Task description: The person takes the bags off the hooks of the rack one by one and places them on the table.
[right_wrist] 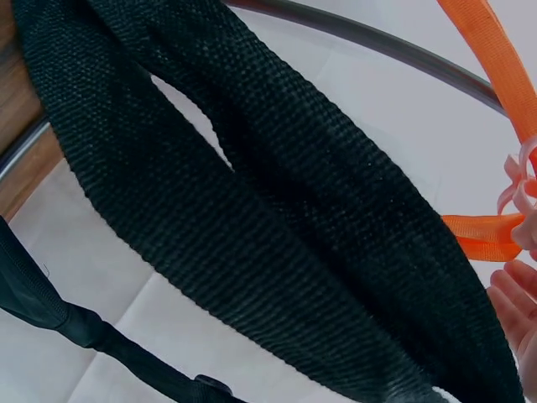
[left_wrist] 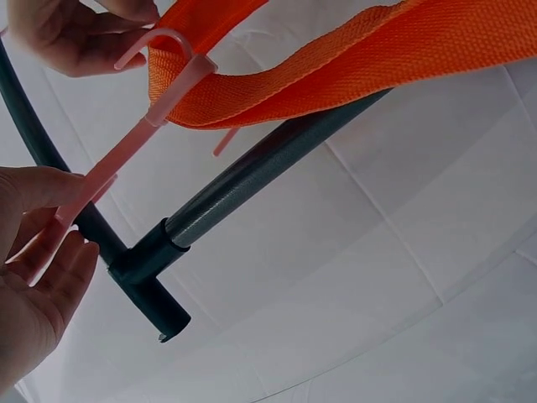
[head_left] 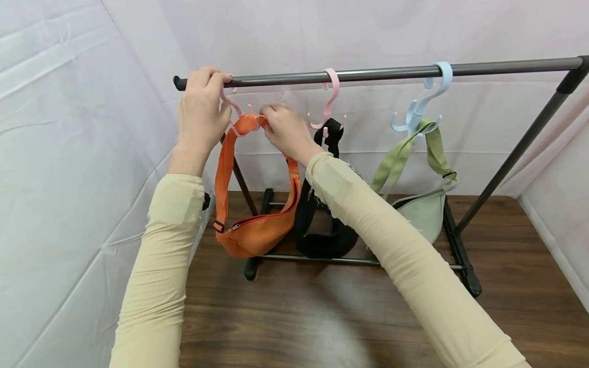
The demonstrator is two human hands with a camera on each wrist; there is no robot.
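My left hand (head_left: 201, 107) is at the left end of the dark metal rail (head_left: 280, 79). Its thumb and fingers pinch the upper part of a pink hook hanger (left_wrist: 92, 189), which hangs there. An orange belt bag (head_left: 257, 235) hangs by its strap (head_left: 224, 174) from that hanger's lower prongs. Beside the prongs, my right hand (head_left: 287, 130) pinches the top of the orange strap; its fingertips are partly hidden in the head view. In the right wrist view, a black strap (right_wrist: 277, 201) fills the foreground and the pink hanger's prongs (right_wrist: 524, 168) show at the right edge.
A second pink hanger (head_left: 332, 94) holds a black bag (head_left: 326, 245), close to my right forearm. Farther right, a light blue hanger (head_left: 432, 97) carries a green bag (head_left: 425, 214). The rack's base (head_left: 465, 266) stands on a wooden floor (head_left: 285, 317), with white sheeting (head_left: 83, 168) around.
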